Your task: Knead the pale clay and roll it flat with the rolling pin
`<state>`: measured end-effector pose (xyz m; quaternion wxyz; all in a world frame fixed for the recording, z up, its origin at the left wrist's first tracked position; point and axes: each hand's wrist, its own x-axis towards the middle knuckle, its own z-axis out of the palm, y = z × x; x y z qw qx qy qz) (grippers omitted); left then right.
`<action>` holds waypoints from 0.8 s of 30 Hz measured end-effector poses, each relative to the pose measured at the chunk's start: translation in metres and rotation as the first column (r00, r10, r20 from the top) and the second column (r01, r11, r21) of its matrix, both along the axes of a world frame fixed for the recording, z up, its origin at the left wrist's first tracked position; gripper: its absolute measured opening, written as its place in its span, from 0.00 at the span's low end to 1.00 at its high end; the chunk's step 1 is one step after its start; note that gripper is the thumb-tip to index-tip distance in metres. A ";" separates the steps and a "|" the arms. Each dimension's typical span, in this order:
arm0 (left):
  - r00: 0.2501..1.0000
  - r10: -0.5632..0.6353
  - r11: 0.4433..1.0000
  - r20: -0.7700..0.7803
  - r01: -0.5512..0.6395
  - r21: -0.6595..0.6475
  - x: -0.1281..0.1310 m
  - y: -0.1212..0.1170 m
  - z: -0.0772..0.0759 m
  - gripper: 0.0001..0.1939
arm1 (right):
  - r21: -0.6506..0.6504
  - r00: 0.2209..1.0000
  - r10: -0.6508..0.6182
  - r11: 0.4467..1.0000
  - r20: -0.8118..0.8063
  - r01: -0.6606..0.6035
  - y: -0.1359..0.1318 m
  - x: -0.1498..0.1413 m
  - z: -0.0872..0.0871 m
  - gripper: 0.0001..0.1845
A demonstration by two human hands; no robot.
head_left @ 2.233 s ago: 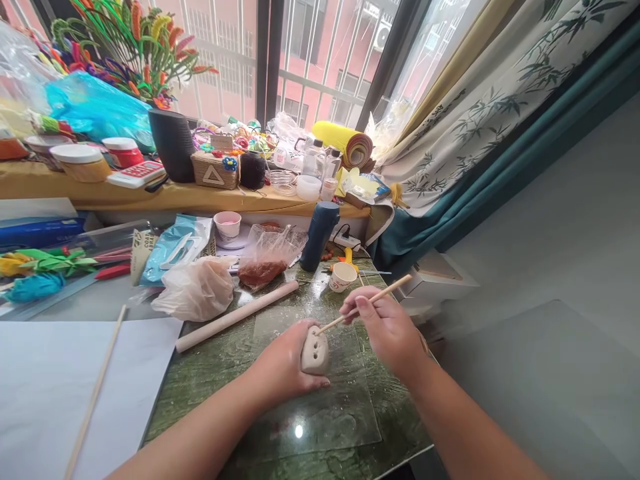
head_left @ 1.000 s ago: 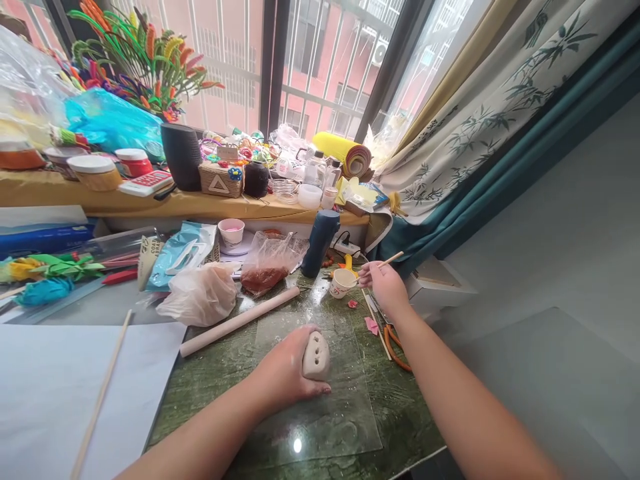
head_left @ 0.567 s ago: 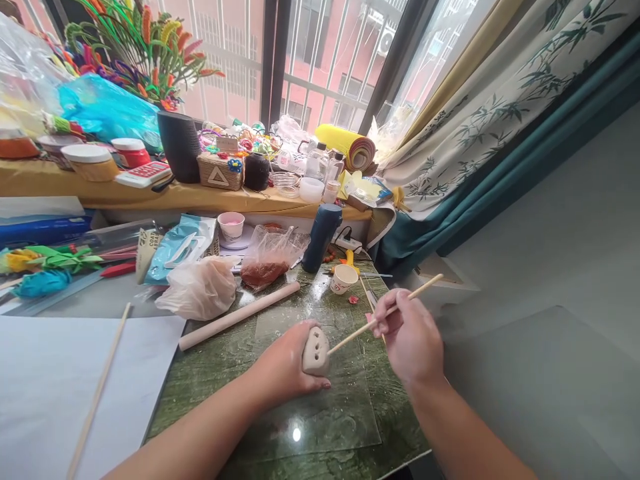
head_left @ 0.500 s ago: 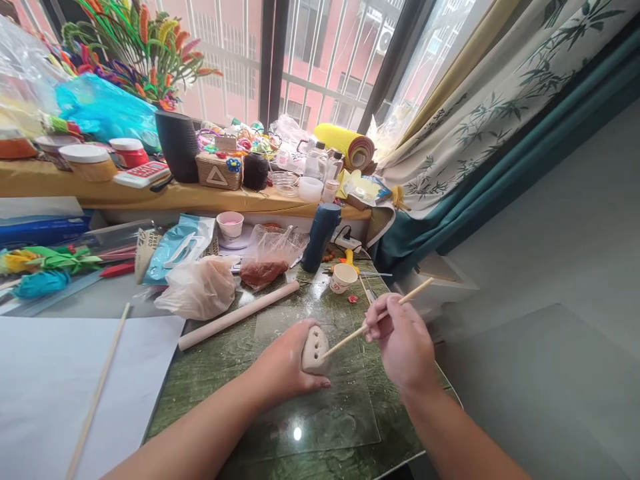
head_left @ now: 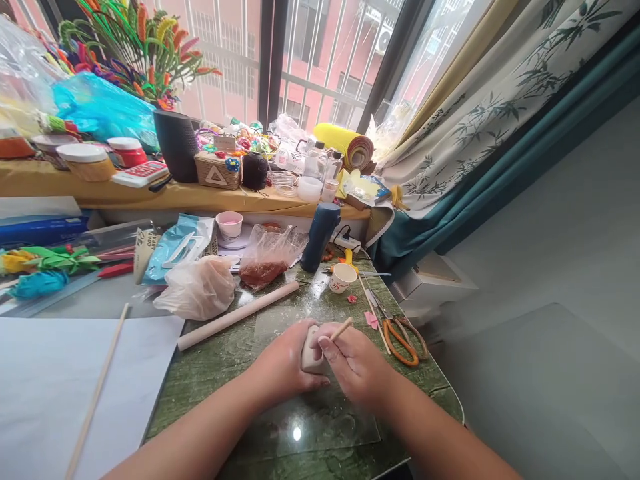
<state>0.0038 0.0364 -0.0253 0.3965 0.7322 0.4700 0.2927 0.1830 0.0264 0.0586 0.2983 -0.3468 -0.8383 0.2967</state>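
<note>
My left hand is wrapped round a pale lump of clay, held just above the clear sheet on the green table. Over the clay's near face is my right hand, closed on a thin wooden stick. Only a short end of that stick shows, poking up between thumb and fingers; its other end is hidden. The right fingers cover most of the holes in the clay.
A pale rolling pin lies behind the hands, near plastic bags. Orange-handled scissors and a paper cup sit to the right. White paper with another stick lies left. A dark blue bottle stands behind.
My right hand has moved left and down onto the clay, its grip now far up the stick. The scissors have come into view. My left hand stays where it was.
</note>
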 end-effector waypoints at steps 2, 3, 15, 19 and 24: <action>1.000 -0.011 1.000 0.004 0.011 -0.007 0.000 0.000 0.000 0.44 | 0.013 0.999 -0.012 1.000 -0.042 0.013 -0.001 0.001 0.000 0.20; 1.000 -0.017 1.000 0.002 0.017 -0.014 0.000 0.000 0.000 0.45 | 0.016 0.997 -0.029 0.999 -0.078 0.030 -0.002 0.003 0.001 0.19; 0.999 -0.011 0.998 -0.050 0.007 -0.064 -0.002 0.000 0.012 0.45 | -0.168 0.732 -0.634 0.773 -0.249 0.612 0.022 0.053 -0.007 0.22; 0.998 -0.008 0.998 -0.061 0.004 -0.061 -0.002 0.000 0.010 0.46 | 0.003 0.759 -0.436 0.868 0.483 0.496 0.041 0.059 -0.032 0.18; 0.998 -0.003 0.998 -0.065 -0.001 -0.058 -0.001 0.001 0.007 0.47 | 0.044 0.696 -0.328 0.918 0.638 0.393 0.049 0.050 -0.053 0.14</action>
